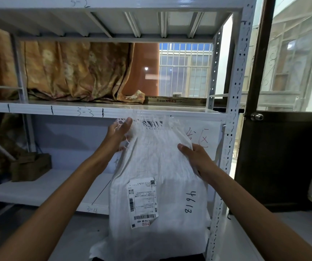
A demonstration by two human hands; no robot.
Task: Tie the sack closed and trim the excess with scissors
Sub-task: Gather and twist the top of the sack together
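A white woven sack (157, 166) stands upright in front of me, its frayed top edge level with the middle shelf. A shipping label (143, 202) is stuck on its front, and "4613" is handwritten beside it. My left hand (120, 132) grips the sack's upper left corner among loose white threads. My right hand (196, 159) pinches the sack's right edge, thumb on the front. The top of the sack is spread flat between my hands. No scissors or tie are in view.
A white metal shelving rack (234, 102) stands behind the sack, with orange patterned fabric (72, 72) on the middle shelf. A brown bag (30, 166) sits on the lower shelf at left. A dark door with a knob (257, 116) is at right.
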